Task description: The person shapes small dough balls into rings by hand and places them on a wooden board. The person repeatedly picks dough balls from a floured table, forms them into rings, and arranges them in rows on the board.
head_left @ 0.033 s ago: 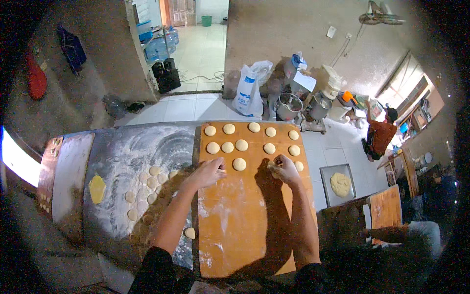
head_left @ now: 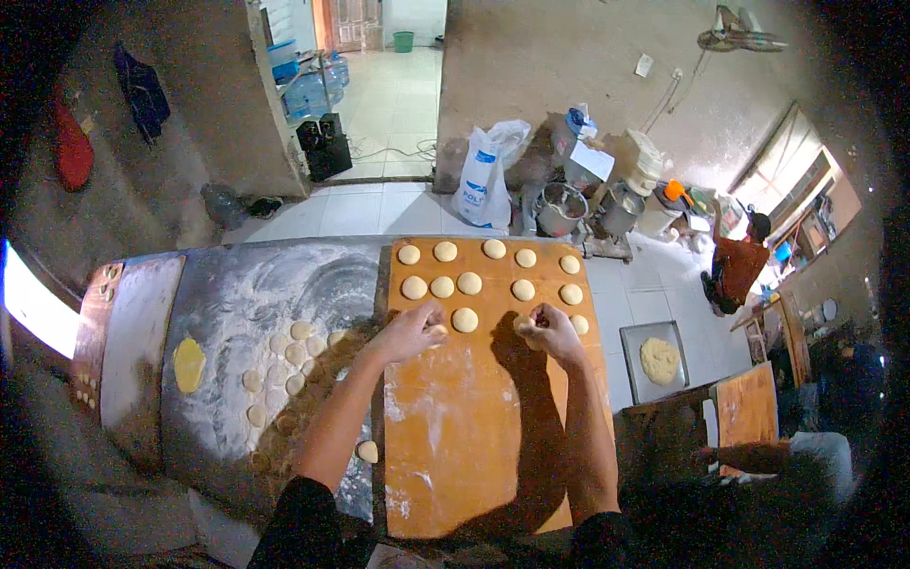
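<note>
My left hand (head_left: 412,332) is on the orange-brown board (head_left: 445,436), its fingers closed on a pale dough round (head_left: 435,334) at the left. My right hand (head_left: 552,337) pinches another dough round (head_left: 523,324), partly hidden by my fingers. Above my hands, several smooth dough rounds (head_left: 469,283) lie in loose rows. To the left is the dark, flour-dusted table (head_left: 209,284), with several flat dough discs (head_left: 296,354), a yellow rolled piece of dough or sheet (head_left: 189,365) and a single round (head_left: 367,451) beside the board.
Another board (head_left: 133,351) is at far left. On the floor stand a white sack (head_left: 479,185), pots (head_left: 559,209) and a metal tray (head_left: 626,351) holding dough (head_left: 659,360). A person (head_left: 737,266) crouches at right; another person's leg (head_left: 817,465) shows at lower right.
Both hands shift very slightly, with the fingers adjusting on the dough rounds. The whole view has moved a few pixels; little else differs.
</note>
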`<state>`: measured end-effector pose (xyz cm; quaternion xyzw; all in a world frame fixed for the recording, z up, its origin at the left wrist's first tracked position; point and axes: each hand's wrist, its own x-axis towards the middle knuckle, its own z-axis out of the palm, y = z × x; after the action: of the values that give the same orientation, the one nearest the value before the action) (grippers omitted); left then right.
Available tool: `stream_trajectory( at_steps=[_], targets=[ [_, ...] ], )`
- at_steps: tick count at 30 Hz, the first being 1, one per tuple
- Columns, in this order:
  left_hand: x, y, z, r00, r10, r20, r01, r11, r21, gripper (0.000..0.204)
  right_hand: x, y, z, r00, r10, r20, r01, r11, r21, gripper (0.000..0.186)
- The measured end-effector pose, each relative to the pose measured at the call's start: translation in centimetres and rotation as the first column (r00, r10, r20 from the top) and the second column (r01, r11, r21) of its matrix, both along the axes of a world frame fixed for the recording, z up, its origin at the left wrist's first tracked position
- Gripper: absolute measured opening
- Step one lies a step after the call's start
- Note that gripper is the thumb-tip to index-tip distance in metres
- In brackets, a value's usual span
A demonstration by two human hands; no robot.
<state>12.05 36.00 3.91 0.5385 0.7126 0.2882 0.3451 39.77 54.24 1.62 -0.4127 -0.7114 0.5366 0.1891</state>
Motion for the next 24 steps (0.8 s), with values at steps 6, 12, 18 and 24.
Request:
stream_trajectory(
  at_steps=[6, 12, 18, 24],
  targets=[
    [3.4, 8.3, -2.8, 0.988, -0.035, -0.152, 0.054, 0.991, 0.121, 0.033, 0.0, -3.6, 6.1, 0.965, -0.16, -0.209, 0.087, 0.943, -0.32, 0.017],
    [2.4, 6.6, -1.6, 0.988, -0.151, -0.037, 0.155, 0.963, 0.219, 0.026, -3.8, -7.6, 8.2, 0.906, -0.136, -0.402, -0.051, 0.906, -0.421, 0.01],
    [-9.5, -9.8, 1.4, 0.978, -0.038, 0.206, -0.034, 0.941, 0.337, 0.042, -15.2, -13.4, 6.2, 0.961, 0.191, -0.2, -0.244, 0.926, -0.288, 0.013],
    [-24.7, -24.0, -0.2, 0.985, 0.174, 0.0, -0.174, 0.983, -0.057, 0.04, -34.3, -19.4, 1.1, 0.826, 0.488, -0.281, -0.542, 0.825, -0.161, 0.018]
  ],
)
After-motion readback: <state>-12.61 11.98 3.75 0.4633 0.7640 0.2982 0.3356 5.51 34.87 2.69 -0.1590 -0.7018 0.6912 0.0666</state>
